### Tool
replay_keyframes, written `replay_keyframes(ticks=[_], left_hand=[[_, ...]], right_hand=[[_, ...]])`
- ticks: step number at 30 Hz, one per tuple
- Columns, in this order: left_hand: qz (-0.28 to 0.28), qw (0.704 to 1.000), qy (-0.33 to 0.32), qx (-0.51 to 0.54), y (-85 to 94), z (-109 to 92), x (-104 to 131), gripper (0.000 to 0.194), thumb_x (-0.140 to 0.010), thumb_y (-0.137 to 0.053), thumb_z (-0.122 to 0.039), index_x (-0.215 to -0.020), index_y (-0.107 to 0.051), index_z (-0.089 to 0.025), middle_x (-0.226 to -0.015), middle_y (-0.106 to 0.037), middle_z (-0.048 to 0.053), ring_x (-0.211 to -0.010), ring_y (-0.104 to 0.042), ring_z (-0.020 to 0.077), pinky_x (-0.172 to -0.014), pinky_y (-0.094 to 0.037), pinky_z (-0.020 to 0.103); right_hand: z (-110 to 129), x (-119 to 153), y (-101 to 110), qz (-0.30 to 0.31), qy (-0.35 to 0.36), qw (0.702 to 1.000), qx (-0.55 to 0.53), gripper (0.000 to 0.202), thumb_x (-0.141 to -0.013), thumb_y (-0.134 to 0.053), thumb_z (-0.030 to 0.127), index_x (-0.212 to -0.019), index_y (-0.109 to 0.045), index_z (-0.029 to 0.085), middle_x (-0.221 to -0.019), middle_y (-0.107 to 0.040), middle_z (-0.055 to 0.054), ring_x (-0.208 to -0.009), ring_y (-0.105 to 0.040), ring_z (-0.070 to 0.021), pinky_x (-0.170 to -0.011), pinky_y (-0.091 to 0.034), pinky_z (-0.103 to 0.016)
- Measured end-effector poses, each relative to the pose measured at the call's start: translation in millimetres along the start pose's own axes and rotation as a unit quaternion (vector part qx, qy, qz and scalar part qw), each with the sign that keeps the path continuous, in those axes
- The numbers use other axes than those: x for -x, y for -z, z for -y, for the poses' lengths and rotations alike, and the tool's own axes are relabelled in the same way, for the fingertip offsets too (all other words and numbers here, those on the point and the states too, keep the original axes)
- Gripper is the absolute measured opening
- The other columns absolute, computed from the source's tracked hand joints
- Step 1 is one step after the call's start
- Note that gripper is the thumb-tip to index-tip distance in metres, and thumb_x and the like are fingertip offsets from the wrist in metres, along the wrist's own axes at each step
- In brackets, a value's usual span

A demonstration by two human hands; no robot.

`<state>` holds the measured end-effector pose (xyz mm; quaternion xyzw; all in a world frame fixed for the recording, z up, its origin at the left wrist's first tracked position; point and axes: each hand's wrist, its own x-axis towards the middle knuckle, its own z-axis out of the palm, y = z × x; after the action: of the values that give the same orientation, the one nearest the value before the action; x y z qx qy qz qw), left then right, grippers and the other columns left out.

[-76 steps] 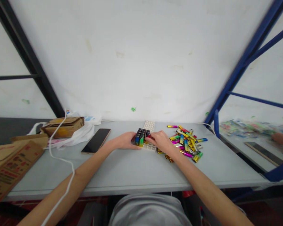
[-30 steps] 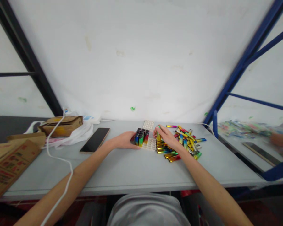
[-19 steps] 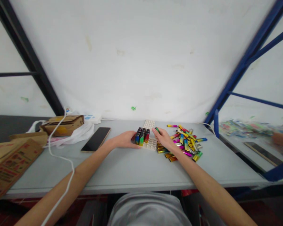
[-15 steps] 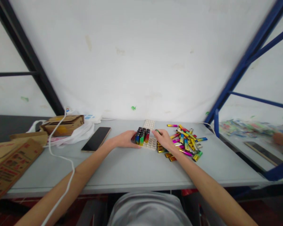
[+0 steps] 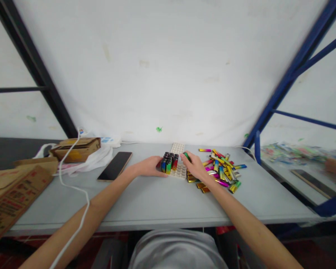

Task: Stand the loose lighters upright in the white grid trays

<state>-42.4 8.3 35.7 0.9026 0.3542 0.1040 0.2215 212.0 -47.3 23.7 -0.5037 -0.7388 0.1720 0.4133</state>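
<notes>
Grey table (image 5: pixel 156 203), dark phone (image 5: pixel 115 166), white gridded tray (image 5: pixel 180 172), pile of shiny sticks (image 5: pixel 221 171), crumpled white bag (image 5: pixel 102 158)

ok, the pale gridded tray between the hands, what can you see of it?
The tray is off-white, plastic-looking, and lies flat on the grey table, its rows of small cells exposed at the right. Upright, glossy, black-topped pieces stand over its left part and hide it there. The left hand cups their left side; whether it touches the tray is unclear. The right hand is by its right edge. Similar grid shows behind; I can't tell if it's the same piece.
</notes>
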Motion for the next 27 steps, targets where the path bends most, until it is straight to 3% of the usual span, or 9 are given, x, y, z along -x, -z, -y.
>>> replay_keyframes(ticks=[3, 7, 13, 27], left_hand=[[0.002, 1.000, -0.007, 0.009, -0.8, 1.0, -0.4, 0.060, -0.073, -0.075, -0.064, -0.109, -0.068, -0.017, -0.100, -0.073, 0.007, -0.087, -0.066, 0.0264, -0.073, -0.048, 0.030], [-0.003, 1.000, 0.008, -0.004, -1.0, 1.0, -0.5, 0.062, -0.070, -0.075, -0.067, -0.106, -0.068, -0.017, -0.094, -0.072, 0.006, -0.082, -0.065, 0.0257, -0.068, -0.046, 0.030], [-0.003, 1.000, 0.007, -0.011, 0.3, -1.3, 0.4, 0.059, -0.071, -0.076, -0.065, -0.104, -0.068, -0.017, -0.092, -0.072, 0.005, -0.081, -0.065, 0.0248, -0.067, -0.045, 0.029], [-0.002, 1.000, -0.007, 0.000, -0.3, -0.4, -0.1, 0.062, -0.072, -0.076, -0.064, -0.110, -0.068, -0.016, -0.098, -0.073, 0.007, -0.088, -0.067, 0.0275, -0.071, -0.046, 0.030]], right_hand=[[1.5, 0.6, 5.1, 0.024, 0.027, 0.999, 0.013, 0.042, -0.107, -0.034, 0.053, -0.083, -0.051, 0.023, -0.064, -0.059, 0.001, -0.061, -0.055, -0.0166, -0.064, -0.043, -0.027], [2.3, 0.5, 6.2, 0.023, 0.110, 0.985, 0.131, 0.044, -0.108, -0.036, 0.051, -0.082, -0.056, 0.022, -0.078, -0.064, -0.005, -0.075, -0.057, -0.0190, -0.074, -0.043, -0.030], [6.1, 3.1, 2.8, 0.062, 0.074, 0.987, 0.128, 0.050, -0.105, -0.044, 0.053, -0.069, -0.054, 0.020, -0.059, -0.055, 0.002, -0.057, -0.046, -0.0142, -0.061, -0.033, -0.027], [10.3, 2.0, 7.0, 0.129, 0.118, 0.977, 0.125, 0.042, -0.103, -0.055, 0.050, -0.076, -0.062, 0.018, -0.065, -0.063, -0.001, -0.057, -0.051, -0.0141, -0.060, -0.033, -0.025]])
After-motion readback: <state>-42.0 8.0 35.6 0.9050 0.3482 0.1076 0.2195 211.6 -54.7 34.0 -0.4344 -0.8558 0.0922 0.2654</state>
